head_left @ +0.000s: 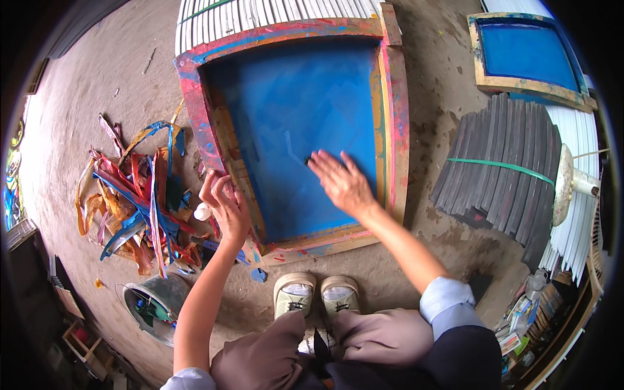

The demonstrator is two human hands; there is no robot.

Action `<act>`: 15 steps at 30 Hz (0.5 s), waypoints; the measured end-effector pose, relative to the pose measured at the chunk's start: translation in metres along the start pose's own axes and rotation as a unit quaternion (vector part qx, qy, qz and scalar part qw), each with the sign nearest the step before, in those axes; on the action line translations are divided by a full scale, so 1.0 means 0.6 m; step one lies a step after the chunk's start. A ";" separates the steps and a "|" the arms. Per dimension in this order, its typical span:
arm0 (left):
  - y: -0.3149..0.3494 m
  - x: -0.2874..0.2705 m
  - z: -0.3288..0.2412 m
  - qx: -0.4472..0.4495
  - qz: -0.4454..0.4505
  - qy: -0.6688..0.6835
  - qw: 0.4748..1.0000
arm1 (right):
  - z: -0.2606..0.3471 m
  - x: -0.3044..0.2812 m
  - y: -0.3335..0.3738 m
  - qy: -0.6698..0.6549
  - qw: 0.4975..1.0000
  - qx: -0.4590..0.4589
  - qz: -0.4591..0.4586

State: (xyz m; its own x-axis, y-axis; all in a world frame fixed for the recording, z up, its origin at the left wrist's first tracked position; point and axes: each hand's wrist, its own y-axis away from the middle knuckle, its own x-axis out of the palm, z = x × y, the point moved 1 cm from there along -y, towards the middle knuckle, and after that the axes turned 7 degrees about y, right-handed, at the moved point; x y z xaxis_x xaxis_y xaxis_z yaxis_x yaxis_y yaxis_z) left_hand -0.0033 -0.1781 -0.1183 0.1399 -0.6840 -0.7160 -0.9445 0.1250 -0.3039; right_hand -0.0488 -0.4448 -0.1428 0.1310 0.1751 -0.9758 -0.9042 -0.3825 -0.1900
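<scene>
A wooden-framed printing screen [398, 149], its rim smeared with red and blue paint, lies in front of me. On its blue mesh [292, 97] my right hand [341, 182] rests flat with the fingers stretched out. A small dark spot [307, 161] shows at those fingertips, beside a pale bent line on the blue. My left hand [226, 208] is at the frame's lower left side, fingers curled. A small white rounded thing [203, 211] sits against these fingers and seems held in them; its kind is unclear.
Torn, paint-stained strips [140, 208] lie heaped at left, above a tipped bucket [146, 292]. White slats [279, 16] lie under the screen's far end. At right are a strapped bundle of dark slats [497, 172], more white slats [575, 149] and a second blue screen [478, 55].
</scene>
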 end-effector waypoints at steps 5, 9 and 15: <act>0.000 0.013 -0.011 0.005 -0.002 0.012 1.000 | -0.151 -0.058 -0.152 0.146 0.968 0.170 -0.109; 0.000 0.002 -0.002 0.013 -0.007 0.003 1.000 | -0.073 -0.031 -0.067 0.077 0.970 0.222 -0.062; 0.002 0.000 0.000 0.000 -0.002 0.005 1.000 | -0.070 -0.037 -0.042 0.078 0.973 0.212 -0.053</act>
State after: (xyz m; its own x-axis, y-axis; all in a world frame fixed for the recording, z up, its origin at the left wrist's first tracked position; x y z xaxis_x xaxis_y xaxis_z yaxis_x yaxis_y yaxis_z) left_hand -0.0044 -0.1782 -0.1187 0.1396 -0.6921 -0.7082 -0.9441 0.1227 -0.3060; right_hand -0.0117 -0.4774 -0.1208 0.2636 0.0399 -0.9638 -0.9641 0.0449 -0.2618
